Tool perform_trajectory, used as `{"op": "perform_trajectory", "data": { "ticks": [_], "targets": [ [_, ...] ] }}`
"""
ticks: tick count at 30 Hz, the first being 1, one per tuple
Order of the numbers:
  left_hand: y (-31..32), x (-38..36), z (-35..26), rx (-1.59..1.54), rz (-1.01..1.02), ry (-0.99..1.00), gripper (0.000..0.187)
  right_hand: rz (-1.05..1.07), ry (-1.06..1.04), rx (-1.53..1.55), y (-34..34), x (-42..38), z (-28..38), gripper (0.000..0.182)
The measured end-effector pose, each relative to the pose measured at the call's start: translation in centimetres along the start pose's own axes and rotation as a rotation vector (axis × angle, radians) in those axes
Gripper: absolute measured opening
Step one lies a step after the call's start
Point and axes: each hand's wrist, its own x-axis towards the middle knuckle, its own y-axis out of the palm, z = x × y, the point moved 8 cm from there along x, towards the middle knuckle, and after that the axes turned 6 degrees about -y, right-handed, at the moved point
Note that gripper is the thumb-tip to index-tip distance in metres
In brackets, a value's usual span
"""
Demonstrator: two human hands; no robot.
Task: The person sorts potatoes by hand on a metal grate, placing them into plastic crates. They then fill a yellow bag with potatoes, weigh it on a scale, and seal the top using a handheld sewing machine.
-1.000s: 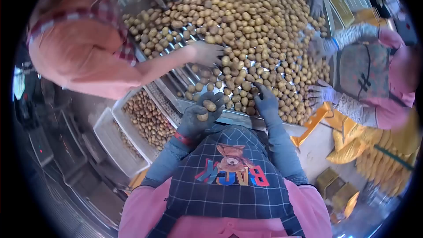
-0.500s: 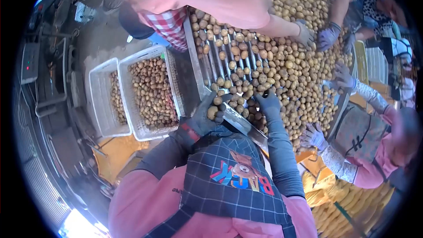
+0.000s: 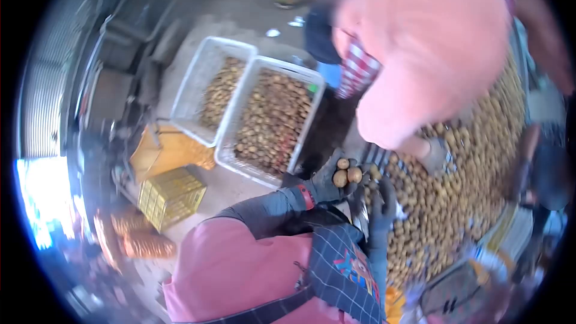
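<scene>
My left hand (image 3: 327,182), in a dark grey glove with a red band at the wrist, holds several small round potatoes (image 3: 354,174) cupped in its palm and fingers. It is over the near end of the metal sorting table. Close on its right, my right hand (image 3: 382,204), also in a dark glove, is at the table's edge beside the loose potatoes (image 3: 456,204). Motion blur smears its fingers, and whether it grips anything does not show. Metal rollers (image 3: 377,156) show partly behind my hands.
Two white crates (image 3: 225,137) with potatoes stand on the floor at the left. A yellow crate (image 3: 173,195) and orange mesh sacks (image 3: 147,243) lie farther left. A co-worker in pink (image 3: 432,54) leans over the table, one gloved hand (image 3: 435,156) on the potatoes.
My view has swung left toward the crates. My left hand now holds several potatoes where one showed in it before. My right hand has drawn back from the pile, nearer my left.
</scene>
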Motion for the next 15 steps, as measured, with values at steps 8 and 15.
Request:
{"op": "perform_trajectory", "data": {
  "ticks": [8, 15],
  "targets": [
    [8.6, -29.3, -31.0, 0.502, -0.306, 1.54, 0.07, 0.064, -0.091, -0.161, -1.7, 2.2, -2.0, 0.038],
    [-10.1, -44.1, -33.3, 0.373, -1.0, 1.307, 0.014, -0.068, 0.11, -0.074, -2.9, 3.3, -5.0, 0.031]
  ]
}}
